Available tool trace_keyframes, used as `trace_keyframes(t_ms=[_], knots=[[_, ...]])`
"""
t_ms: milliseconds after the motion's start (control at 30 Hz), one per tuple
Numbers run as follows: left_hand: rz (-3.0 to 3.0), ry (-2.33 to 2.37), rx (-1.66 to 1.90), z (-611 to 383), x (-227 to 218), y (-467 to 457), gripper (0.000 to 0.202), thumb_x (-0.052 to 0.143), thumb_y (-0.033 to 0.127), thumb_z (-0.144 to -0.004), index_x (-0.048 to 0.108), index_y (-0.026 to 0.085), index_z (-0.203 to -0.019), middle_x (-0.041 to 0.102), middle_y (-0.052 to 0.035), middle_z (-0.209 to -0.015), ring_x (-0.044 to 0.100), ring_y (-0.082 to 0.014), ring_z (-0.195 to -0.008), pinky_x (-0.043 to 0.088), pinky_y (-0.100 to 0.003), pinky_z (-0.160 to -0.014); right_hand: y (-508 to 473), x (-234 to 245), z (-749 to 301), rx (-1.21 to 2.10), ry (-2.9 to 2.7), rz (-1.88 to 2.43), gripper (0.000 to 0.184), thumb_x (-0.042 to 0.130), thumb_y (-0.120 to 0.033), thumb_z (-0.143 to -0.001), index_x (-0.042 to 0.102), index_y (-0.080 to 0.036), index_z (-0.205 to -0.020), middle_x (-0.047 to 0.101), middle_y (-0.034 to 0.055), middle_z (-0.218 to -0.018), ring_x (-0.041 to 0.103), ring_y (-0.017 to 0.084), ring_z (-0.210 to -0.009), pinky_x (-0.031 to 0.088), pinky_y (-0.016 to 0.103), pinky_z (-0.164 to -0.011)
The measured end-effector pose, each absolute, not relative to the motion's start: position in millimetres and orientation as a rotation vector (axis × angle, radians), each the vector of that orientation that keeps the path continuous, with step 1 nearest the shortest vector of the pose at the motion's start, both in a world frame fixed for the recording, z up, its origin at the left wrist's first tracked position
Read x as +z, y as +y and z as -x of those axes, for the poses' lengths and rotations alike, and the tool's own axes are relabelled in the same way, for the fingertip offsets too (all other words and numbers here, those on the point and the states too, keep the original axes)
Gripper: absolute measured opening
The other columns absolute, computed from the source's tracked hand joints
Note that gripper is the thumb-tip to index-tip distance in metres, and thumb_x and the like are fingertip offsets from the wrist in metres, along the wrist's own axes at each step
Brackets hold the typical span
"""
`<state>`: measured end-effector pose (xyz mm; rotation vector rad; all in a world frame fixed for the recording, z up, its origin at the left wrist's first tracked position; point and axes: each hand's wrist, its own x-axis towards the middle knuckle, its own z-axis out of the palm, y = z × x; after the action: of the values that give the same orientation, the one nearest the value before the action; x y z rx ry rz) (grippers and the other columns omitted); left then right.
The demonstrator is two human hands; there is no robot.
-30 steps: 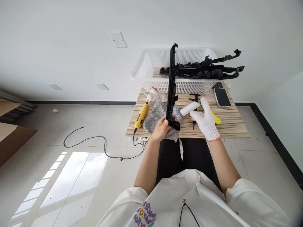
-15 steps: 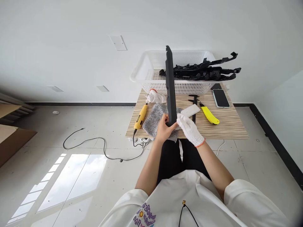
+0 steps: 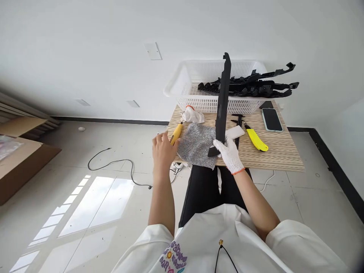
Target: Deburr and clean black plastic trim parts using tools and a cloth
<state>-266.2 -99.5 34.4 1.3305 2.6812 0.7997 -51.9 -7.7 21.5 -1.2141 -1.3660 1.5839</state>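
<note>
View from above my own arms, seated at a striped wooden table (image 3: pixel 278 155) with a grey cloth (image 3: pixel 196 146) spread on its near edge. The only writing is colourful lettering on my white shirt (image 3: pixel 173 256), too warped to read. Beyond the cloth stands a white slatted basket (image 3: pixel 176 81) holding a pile of long black plastic parts (image 3: pixel 250 85) whose ends jut out over its right rim. My right hand (image 3: pixel 229 154), in a white knit glove, is at the cloth's right edge, its grip closed around the lower end of a long black trim strip (image 3: pixel 222 102) that stands nearly upright, its top reaching up in front of the basket. My bare left hand (image 3: pixel 162 149) hangs just left of the cloth, grip loosely open and holding nothing, fingertips close to the near end of a yellow rotary tool (image 3: pixel 176 133); I cannot tell whether they touch. Right of the cloth lie a white block (image 3: pixel 235 132), a black caliper (image 3: pixel 238 123), a yellow utility knife (image 3: pixel 256 138) and, farther right, a phone (image 3: pixel 272 119) lying face up. A spare white glove (image 3: pixel 192 115) lies between the cloth and the basket.
</note>
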Motion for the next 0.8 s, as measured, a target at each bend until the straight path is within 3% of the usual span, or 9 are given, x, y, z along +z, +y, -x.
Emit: trace_keyframes(t_ms=[167,300,400,533,667,800], knots=[[-1.234,2.535,0.84,286,-1,-99,0.046,0.047,0.042,-0.094,0.048,0.017,-0.132,0.049,-0.0189,-0.142,0.042,-0.0381,-0.135,0.036,-0.054,-0.11,-10,24,52,1.578,-1.399,1.231,0.035,0.072,-0.046,-0.073,0.06,-0.021,-0.093,0.063,-0.0009,-0.075,0.061,0.014,-0.069,0.048,0.021,-0.048],[-1.142,2.491,1.033,286,-3,-109,0.038,0.049,0.041,-0.093,0.053,0.017,-0.122,0.058,-0.0197,-0.128,0.053,-0.0375,-0.123,0.043,-0.054,-0.102,-9,20,50,1.533,-1.478,1.186,0.035,0.07,-0.048,-0.075,0.062,-0.021,-0.097,0.067,0.0003,-0.081,0.064,0.015,-0.074,0.05,0.023,-0.055],[-0.958,2.398,1.239,280,12,-119,0.04,0.057,0.046,-0.089,0.054,0.019,-0.119,0.063,-0.0162,-0.114,0.063,-0.0325,-0.103,0.054,-0.046,-0.084,-8,15,49,1.472,-1.524,1.199,0.037,0.068,-0.051,-0.076,0.063,-0.022,-0.099,0.069,0.0008,-0.088,0.066,0.017,-0.081,0.052,0.027,-0.064],[-0.878,2.198,1.693,262,47,-113,0.042,0.06,0.043,-0.09,0.045,0.023,-0.123,0.062,-0.0116,-0.116,0.067,-0.0218,-0.094,0.055,-0.03,-0.065,-6,13,48,1.392,-1.607,1.218,0.039,0.068,-0.055,-0.076,0.064,-0.022,-0.097,0.071,0.0013,-0.093,0.066,0.021,-0.088,0.051,0.034,-0.079],[-1.212,1.941,1.785,256,84,-59,0.034,0.063,0.037,-0.091,0.046,0.025,-0.118,0.061,-0.0077,-0.111,0.065,-0.0159,-0.082,0.051,-0.026,-0.063,-5,13,48,1.395,-1.624,1.243,0.042,0.068,-0.058,-0.074,0.062,-0.022,-0.095,0.072,0.0013,-0.091,0.065,0.022,-0.088,0.048,0.035,-0.08],[-1.442,1.74,1.805,262,106,23,0.032,0.066,0.029,-0.091,0.046,0.023,-0.114,0.057,-0.0077,-0.104,0.064,-0.0164,-0.084,0.05,-0.029,-0.071,-4,7,49,1.393,-1.609,1.238,0.045,0.069,-0.059,-0.073,0.062,-0.022,-0.097,0.072,0.0011,-0.09,0.065,0.022,-0.087,0.049,0.035,-0.079]])
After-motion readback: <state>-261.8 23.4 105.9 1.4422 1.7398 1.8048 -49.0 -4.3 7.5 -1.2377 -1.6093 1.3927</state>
